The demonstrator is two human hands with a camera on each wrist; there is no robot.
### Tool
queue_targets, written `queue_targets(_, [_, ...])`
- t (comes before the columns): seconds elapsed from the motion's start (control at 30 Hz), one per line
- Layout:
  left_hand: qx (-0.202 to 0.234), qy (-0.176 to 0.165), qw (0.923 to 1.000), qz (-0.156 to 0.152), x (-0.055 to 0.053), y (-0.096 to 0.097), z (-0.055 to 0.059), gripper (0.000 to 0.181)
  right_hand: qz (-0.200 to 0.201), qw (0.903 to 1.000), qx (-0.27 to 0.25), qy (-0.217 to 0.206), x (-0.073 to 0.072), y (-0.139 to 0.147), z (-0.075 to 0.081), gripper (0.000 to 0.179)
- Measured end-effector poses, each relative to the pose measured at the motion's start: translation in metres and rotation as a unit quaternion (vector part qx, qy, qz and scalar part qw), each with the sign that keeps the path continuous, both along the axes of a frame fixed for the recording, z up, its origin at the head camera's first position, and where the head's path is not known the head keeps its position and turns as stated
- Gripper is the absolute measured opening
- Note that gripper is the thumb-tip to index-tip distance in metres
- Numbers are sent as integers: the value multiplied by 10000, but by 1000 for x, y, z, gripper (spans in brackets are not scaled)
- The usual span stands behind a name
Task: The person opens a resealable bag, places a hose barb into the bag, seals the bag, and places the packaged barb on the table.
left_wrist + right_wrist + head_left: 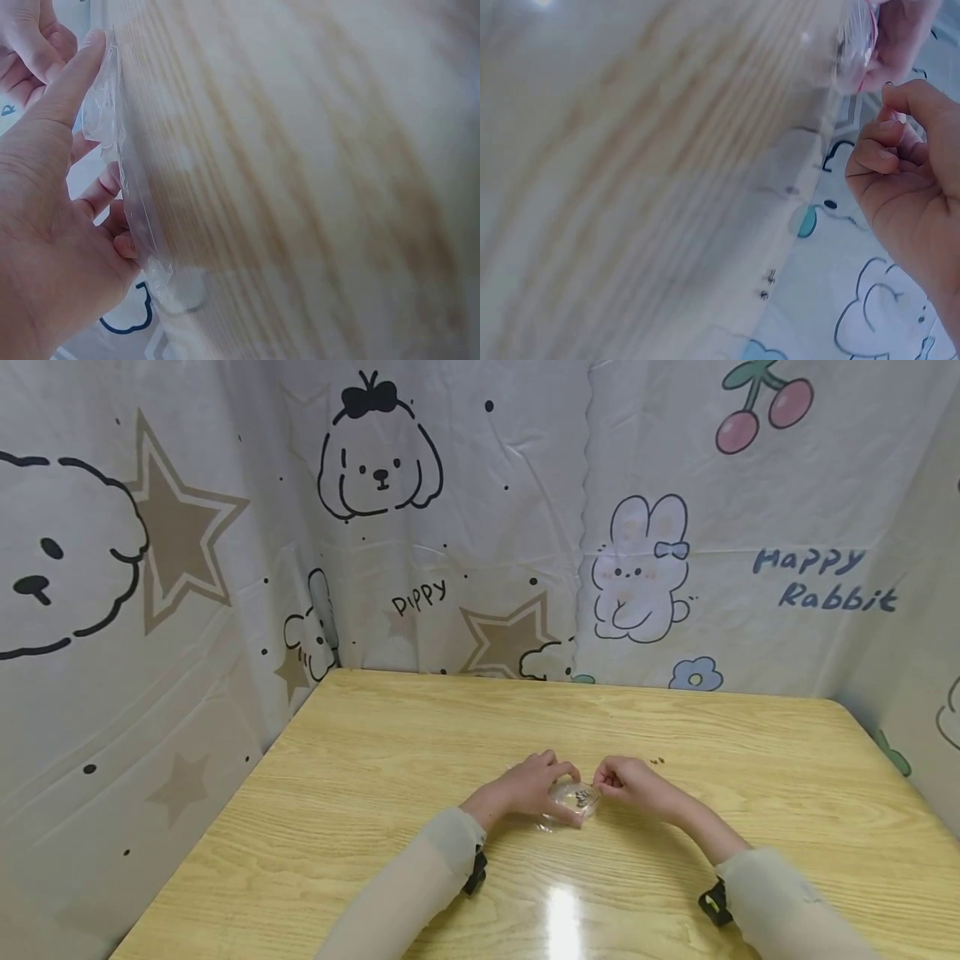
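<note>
A clear plastic zip bag (564, 795) with a red line along its mouth (873, 30) lies on the table, with several small dark metal pieces (582, 797) inside. My left hand (534, 783) grips the bag from the left, thumb at the near side and fingers at the far side. At the bag's right edge is my right hand (628, 783), thumb and forefinger together. A tiny dark screw-like piece (889, 84) shows at those fingertips in the right wrist view; most of it is hidden.
A few small loose screws (657, 762) lie on the wooden table (420, 727) just beyond my right hand. A printed curtain (495, 527) hangs along the table's back and left edges. Light glares off the tabletop near the front.
</note>
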State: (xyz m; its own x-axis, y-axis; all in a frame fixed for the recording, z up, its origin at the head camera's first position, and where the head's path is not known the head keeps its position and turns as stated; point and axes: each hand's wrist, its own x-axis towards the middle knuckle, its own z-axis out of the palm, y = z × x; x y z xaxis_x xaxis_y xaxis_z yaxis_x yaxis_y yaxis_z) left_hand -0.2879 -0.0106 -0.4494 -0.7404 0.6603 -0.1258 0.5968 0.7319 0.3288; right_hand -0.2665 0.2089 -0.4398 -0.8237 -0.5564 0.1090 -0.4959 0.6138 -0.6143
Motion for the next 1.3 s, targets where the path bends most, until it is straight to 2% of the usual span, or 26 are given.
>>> queue_targets(0.3, [32,17,10000,-76,0,-1,-1,65,431,9989,150,-91,2,-15,-1,7])
queue_targets(0.5, [77,-48,9999,-78,-1,-1,0,66,512,9984,181,-183,2,-19,-2,8])
queue_targets(0.73, [76,-56,9999,-81,-1,-2,0,64,526,9983,254,-13,2,-22,-4,10])
queue_targets(0.87, [43,-16,9999,-97,-2,-2,0,65,414,9988,257,-49,3,-21,-2,9])
queue_targets(1.07, [50,12,10000,-51,-2,-1,0,64,-45,9997,167,-144,3,-14,0,8])
queue_targets(1.3, [19,3,10000,-17,0,-1,1,63,-487,9985,253,69,0,2,0,8])
